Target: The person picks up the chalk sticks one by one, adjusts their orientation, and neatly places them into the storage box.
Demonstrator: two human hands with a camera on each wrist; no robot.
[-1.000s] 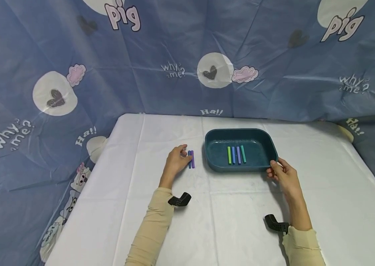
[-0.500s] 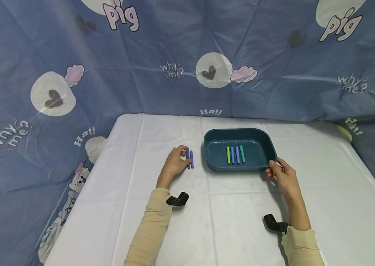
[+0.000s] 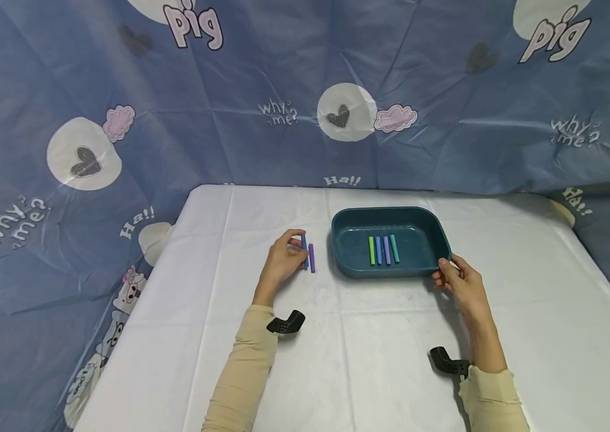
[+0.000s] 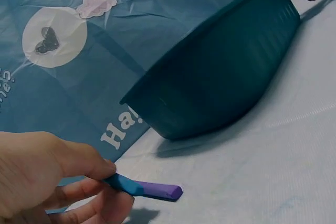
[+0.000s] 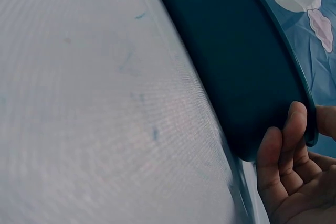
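Note:
In the head view my left hand (image 3: 279,261) pinches a blue chalk-like stick (image 3: 304,241) between thumb and fingers, left of the tray. A purple stick (image 3: 312,259) lies on the white cloth just right of it. The left wrist view shows the blue stick (image 4: 125,184) overlapping the purple stick (image 4: 164,190), with a shadow below. My right hand (image 3: 466,288) grips the near right corner of a dark teal tray (image 3: 421,243), thumb on the rim and fingers below it. Inside lie green (image 3: 372,251), blue (image 3: 378,251), purple (image 3: 387,251) and teal (image 3: 394,249) sticks, side by side.
The table wears a white cloth (image 3: 370,372) with faint coloured marks near the tray. Behind and beside it hangs a blue printed curtain (image 3: 240,144). A black wrist mount (image 3: 286,323) sticks out from the left sleeve, another mount (image 3: 448,363) from the right.
The left hand has taken hold of the blue stick and moved it slightly away from the purple one, its far end shifting up. The right hand stays at the tray's corner.

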